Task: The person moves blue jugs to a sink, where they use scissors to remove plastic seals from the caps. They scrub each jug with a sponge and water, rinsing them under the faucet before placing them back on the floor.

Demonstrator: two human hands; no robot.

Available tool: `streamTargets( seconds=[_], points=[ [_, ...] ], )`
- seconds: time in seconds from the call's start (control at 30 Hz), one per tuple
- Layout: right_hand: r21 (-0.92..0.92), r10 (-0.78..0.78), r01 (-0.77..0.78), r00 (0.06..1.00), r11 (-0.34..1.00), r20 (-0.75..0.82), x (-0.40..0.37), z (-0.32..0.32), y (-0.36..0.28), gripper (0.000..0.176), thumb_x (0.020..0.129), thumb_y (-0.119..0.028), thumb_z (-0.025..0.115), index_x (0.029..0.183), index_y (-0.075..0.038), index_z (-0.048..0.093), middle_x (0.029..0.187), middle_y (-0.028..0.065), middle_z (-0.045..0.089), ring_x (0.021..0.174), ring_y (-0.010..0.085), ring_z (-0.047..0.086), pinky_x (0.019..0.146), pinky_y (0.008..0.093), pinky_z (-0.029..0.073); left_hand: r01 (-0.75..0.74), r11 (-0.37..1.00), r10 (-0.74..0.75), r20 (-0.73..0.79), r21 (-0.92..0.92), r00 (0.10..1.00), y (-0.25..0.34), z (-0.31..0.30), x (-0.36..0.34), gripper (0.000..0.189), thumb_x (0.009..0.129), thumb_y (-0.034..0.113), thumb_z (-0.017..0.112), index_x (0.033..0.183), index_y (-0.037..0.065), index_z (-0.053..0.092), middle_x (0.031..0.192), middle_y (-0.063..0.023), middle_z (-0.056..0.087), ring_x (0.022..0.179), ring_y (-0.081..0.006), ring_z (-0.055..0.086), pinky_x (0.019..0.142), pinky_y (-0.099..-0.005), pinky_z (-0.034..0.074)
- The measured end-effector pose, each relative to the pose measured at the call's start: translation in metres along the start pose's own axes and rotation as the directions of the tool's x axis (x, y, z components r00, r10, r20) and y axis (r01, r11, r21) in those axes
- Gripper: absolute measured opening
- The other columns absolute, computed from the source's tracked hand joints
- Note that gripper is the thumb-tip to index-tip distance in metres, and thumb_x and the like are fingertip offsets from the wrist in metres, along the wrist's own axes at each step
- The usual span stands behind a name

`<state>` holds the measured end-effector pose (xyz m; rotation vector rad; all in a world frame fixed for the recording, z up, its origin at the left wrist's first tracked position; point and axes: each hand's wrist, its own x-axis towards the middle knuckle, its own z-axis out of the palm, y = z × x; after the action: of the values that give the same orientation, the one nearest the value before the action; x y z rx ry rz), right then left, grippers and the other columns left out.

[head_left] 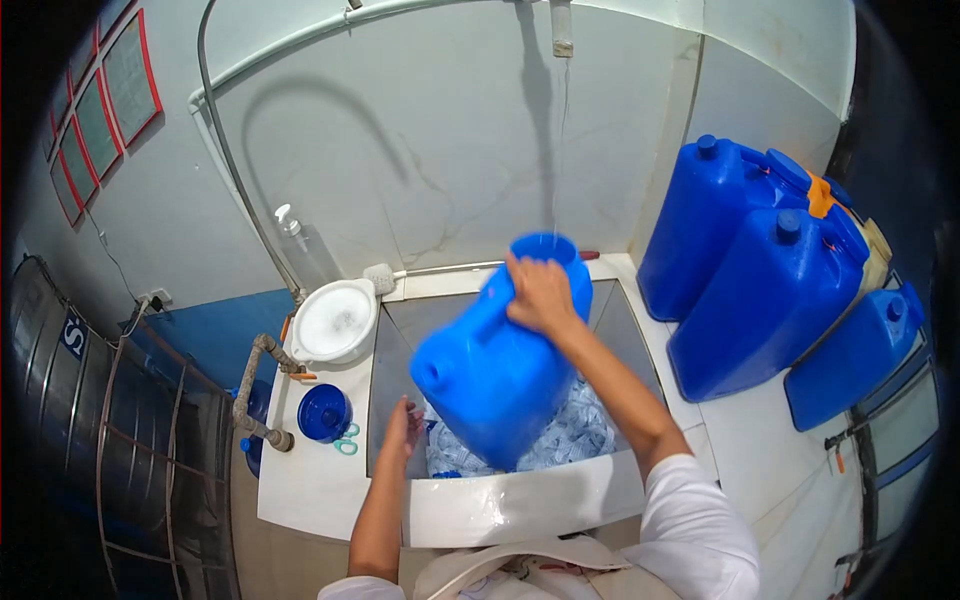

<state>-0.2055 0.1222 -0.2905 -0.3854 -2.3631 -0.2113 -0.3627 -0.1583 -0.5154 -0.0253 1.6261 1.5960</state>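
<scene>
My right hand (pixel 541 294) grips a blue plastic jerrycan (pixel 505 385) near its wide open mouth. The jerrycan hangs tilted over the sink (pixel 390 350), its mouth toward the wall and a small spout hole facing left. A thin stream of water falls from the tap (pixel 562 45) toward the mouth. My left hand (pixel 403 428) is open by the sink's front left edge, apart from the jerrycan and holding nothing. Below the jerrycan, many clear plastic pieces (pixel 580 425) lie in the sink, partly hidden by it.
Several capped blue jerrycans (pixel 765 305) stand on the right counter. On the left are a white basin of suds (pixel 336 322), a blue bowl (pixel 324 413), green-handled scissors (pixel 347 440), a brush (pixel 380 278) and a pump bottle (pixel 292 228). A pipe (pixel 242 405) rises at the counter's left edge.
</scene>
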Motion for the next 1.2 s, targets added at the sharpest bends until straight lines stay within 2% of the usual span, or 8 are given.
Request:
streamTargets(
  seconds=[0.07, 0.23, 0.3, 0.37, 0.63, 0.87, 1.03, 1.2],
  points=[
    [0.085, 0.044, -0.028, 0.98, 0.996, -0.194, 0.041, -0.038, 0.006, 0.051, 0.058, -0.014, 0.062, 0.107, -0.001, 0.061, 0.075, 0.0133, 0.058, 0.068, 0.029, 0.058, 0.061, 0.0387, 0.043, 0.078, 0.986, -0.081, -0.018, -0.15, 0.997, 0.016, -0.007, -0.004, 0.059, 0.089, 0.053, 0.044, 0.124, 0.006, 0.047, 0.106, -0.0134, 0.055, 0.063, -0.0138, 0.049, 0.059, -0.0293, 0.046],
    [0.091, 0.144, -0.124, 0.956, 0.988, -0.257, 0.095, -0.093, 0.04, 0.04, 0.067, -0.025, 0.066, 0.101, -0.005, 0.065, 0.085, 0.0189, 0.065, 0.076, 0.0347, 0.063, 0.067, 0.0433, 0.05, -0.047, 0.96, 0.159, 0.4, -0.275, 0.903, 0.034, -0.01, -0.001, 0.049, 0.088, 0.053, 0.047, 0.114, 0.012, 0.051, 0.099, -0.0079, 0.058, 0.072, -0.0146, 0.056, 0.06, -0.0309, 0.05],
    [0.103, 0.156, -0.134, 0.956, 0.986, -0.25, 0.1, -0.088, 0.047, 0.039, 0.066, -0.028, 0.067, 0.097, -0.004, 0.067, 0.084, 0.0203, 0.065, 0.077, 0.0357, 0.064, 0.068, 0.0439, 0.051, -0.045, 0.87, 0.164, 0.203, -0.49, 0.965, 0.033, 0.033, -0.067, 0.045, 0.088, 0.049, 0.05, 0.113, 0.012, 0.052, 0.1, -0.0069, 0.059, 0.085, -0.0171, 0.059, 0.067, -0.0317, 0.052],
    [0.01, 0.36, -0.367, 0.915, 0.93, 0.182, 0.102, -0.081, 0.042, 0.036, 0.065, -0.034, 0.068, 0.084, -0.002, 0.07, 0.081, 0.0226, 0.065, 0.076, 0.0378, 0.064, 0.069, 0.0449, 0.051, -0.006, 0.878, 0.129, 0.224, -0.478, 0.966, 0.027, 0.006, -0.096, 0.043, 0.088, 0.048, 0.052, 0.111, 0.011, 0.053, 0.101, -0.0062, 0.059, 0.089, -0.0185, 0.059, 0.071, -0.0325, 0.052],
    [0.326, 0.499, -0.478, 0.866, 0.816, 0.021, 0.102, -0.121, 0.018, 0.039, 0.073, -0.045, 0.063, 0.084, -0.008, 0.069, 0.084, 0.0195, 0.066, 0.085, 0.0381, 0.063, 0.075, 0.0461, 0.049, -0.486, 0.824, 0.478, -0.104, -0.292, 0.872, 0.17, -0.041, -0.192, 0.062, 0.089, 0.057, 0.044, 0.124, 0.007, 0.048, 0.125, -0.0143, 0.05, 0.11, -0.0227, 0.054, 0.089, -0.0373, 0.049],
    [0.091, 0.493, -0.524, 0.837, 0.847, 0.235, 0.1, -0.088, 0.02, 0.043, 0.067, -0.039, 0.068, 0.083, 0.001, 0.07, 0.085, 0.024, 0.065, 0.083, 0.0381, 0.064, 0.074, 0.0453, 0.05, -0.192, 0.939, 0.203, 0.007, -0.286, 0.979, 0.072, -0.053, -0.148, 0.065, 0.089, 0.058, 0.042, 0.13, 0.007, 0.044, 0.129, -0.0081, 0.049, 0.118, -0.0244, 0.047, 0.095, -0.039, 0.043],
    [0.286, 0.516, -0.526, 0.849, 0.801, 0.117, 0.109, -0.112, 0.008, 0.049, 0.069, -0.046, 0.067, 0.083, 0.001, 0.069, 0.083, 0.0247, 0.065, 0.081, 0.0401, 0.063, 0.073, 0.0461, 0.05, -0.451, 0.861, 0.461, -0.015, -0.235, 0.888, 0.163, -0.058, -0.207, 0.063, 0.088, 0.055, 0.044, 0.128, 0.006, 0.045, 0.125, -0.0102, 0.052, 0.114, -0.0249, 0.051, 0.092, -0.0407, 0.045],
    [0.219, 0.548, -0.575, 0.818, 0.789, 0.173, 0.109, -0.091, 0.027, 0.051, 0.07, -0.048, 0.066, 0.088, 0.0, 0.069, 0.089, 0.0229, 0.065, 0.087, 0.0391, 0.063, 0.076, 0.0464, 0.049, -0.448, 0.833, 0.429, -0.131, -0.326, 0.894, 0.106, -0.035, -0.145, 0.061, 0.089, 0.052, 0.047, 0.127, 0.004, 0.046, 0.124, -0.0113, 0.052, 0.114, -0.0248, 0.049, 0.096, -0.0395, 0.041]
  ],
)
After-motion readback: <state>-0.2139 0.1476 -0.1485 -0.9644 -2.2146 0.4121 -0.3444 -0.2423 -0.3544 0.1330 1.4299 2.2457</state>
